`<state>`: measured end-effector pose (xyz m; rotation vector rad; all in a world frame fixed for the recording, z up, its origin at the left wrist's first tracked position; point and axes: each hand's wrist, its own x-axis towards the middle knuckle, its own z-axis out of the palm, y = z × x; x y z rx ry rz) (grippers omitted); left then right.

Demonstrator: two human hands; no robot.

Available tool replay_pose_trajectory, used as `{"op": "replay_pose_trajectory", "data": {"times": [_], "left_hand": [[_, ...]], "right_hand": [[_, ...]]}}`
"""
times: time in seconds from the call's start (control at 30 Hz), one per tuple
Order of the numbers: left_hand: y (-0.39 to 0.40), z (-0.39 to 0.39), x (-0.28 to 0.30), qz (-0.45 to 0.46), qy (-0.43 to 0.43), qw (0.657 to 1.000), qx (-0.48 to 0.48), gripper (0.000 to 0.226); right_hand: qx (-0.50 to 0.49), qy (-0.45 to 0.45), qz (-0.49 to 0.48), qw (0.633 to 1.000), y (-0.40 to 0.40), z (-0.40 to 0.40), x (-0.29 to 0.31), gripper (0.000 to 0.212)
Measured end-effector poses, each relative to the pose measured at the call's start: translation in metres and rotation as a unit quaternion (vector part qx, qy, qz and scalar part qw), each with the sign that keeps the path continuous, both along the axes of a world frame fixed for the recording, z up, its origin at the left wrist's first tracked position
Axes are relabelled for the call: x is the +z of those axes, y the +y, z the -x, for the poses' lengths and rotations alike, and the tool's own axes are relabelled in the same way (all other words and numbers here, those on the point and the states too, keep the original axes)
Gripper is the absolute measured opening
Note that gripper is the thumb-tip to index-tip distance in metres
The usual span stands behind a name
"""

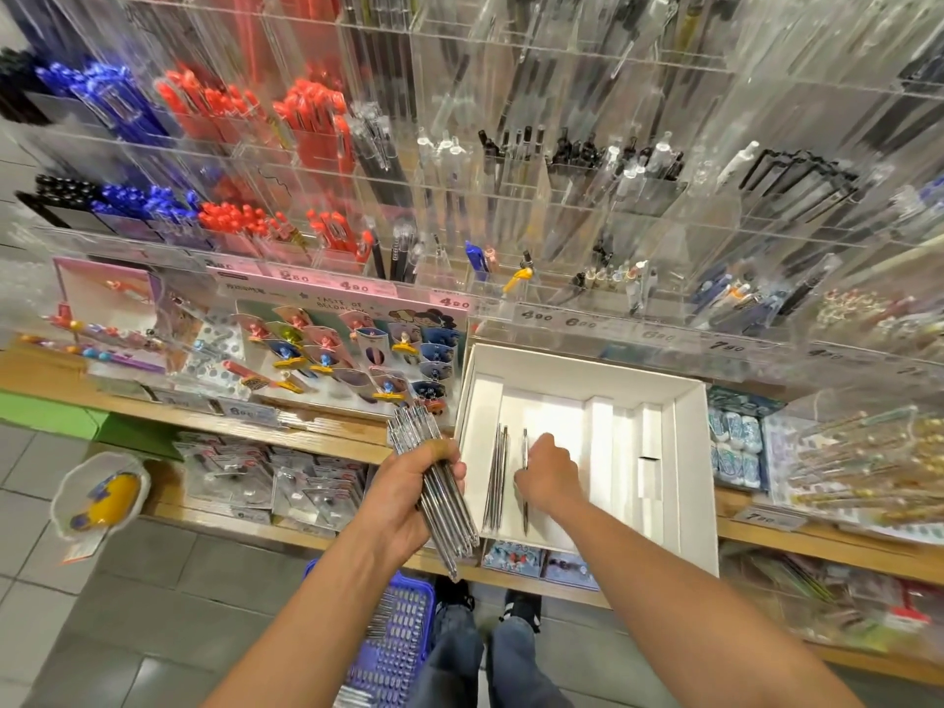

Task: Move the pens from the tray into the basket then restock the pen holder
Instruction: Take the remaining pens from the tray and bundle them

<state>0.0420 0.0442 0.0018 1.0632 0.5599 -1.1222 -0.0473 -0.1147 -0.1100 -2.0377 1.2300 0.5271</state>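
A white cardboard tray point(689, 452) rests on the wooden shelf edge in front of me. Inside it lie a few silver pens point(496, 477) side by side, and one single pen point(524, 447) just to their right. My right hand point(549, 475) is down in the tray, fingers curled on that single pen. My left hand point(408, 482) hovers left of the tray, shut on a thick bundle of silver pens point(439, 482) that fans out above and below the fist. A blue plastic basket point(396, 641) stands on the floor under my left forearm, with several pens in it.
Clear acrylic pen holders point(511, 206) fill the wall above, stocked with blue, red, black and clear pens. Price labels run along the front rail. Carded goods point(352, 350) lie left of the tray, packets point(735, 447) to its right. My feet are beside the basket.
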Motion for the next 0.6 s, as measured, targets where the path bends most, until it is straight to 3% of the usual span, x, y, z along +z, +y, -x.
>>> {"op": "replay_pose_trajectory", "data": {"times": [0.1,0.23,0.4,0.5,0.6], "left_hand": [[0.001,0.000,0.000,-0.003,0.003,1.000,-0.001,0.002],[-0.001,0.000,0.000,-0.008,0.006,1.000,0.004,0.009],[-0.009,0.004,0.007,0.029,-0.010,0.999,-0.025,0.033],[-0.014,0.010,0.015,0.079,0.016,0.996,-0.030,0.054],[-0.017,0.014,0.017,0.094,0.017,0.995,-0.019,0.045]], "right_hand": [[-0.022,-0.005,0.014,1.000,-0.005,0.001,0.007,0.036],[-0.131,-0.168,-0.099,0.972,-0.012,0.004,0.052,0.033],[-0.065,-0.308,-0.227,0.922,0.016,0.006,0.122,0.028],[-0.032,-0.314,-0.212,0.925,0.041,0.004,0.141,0.018],[-0.017,-0.316,-0.136,0.939,0.051,0.001,0.143,0.007]]}}
